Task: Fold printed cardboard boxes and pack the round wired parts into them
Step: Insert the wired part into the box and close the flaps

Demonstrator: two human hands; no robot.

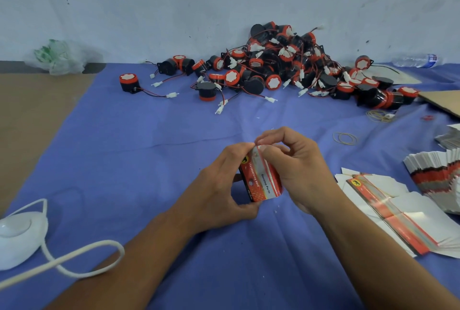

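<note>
left hand (219, 180): grips printed box (261, 180) side, frame centre
right hand (291, 160): pinches box top flap
buzzer pile (286, 65): 12 o'clock, by wall
flat box stack (388, 215): 3 o'clock

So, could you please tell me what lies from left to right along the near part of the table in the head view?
White corded device, left hand, printed box, right hand, stack of flat boxes.

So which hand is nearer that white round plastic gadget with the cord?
Left. The left hand sits right of the white round plastic gadget, gripping the red printed cardboard box; the right hand pinches its top, farther right.
</note>
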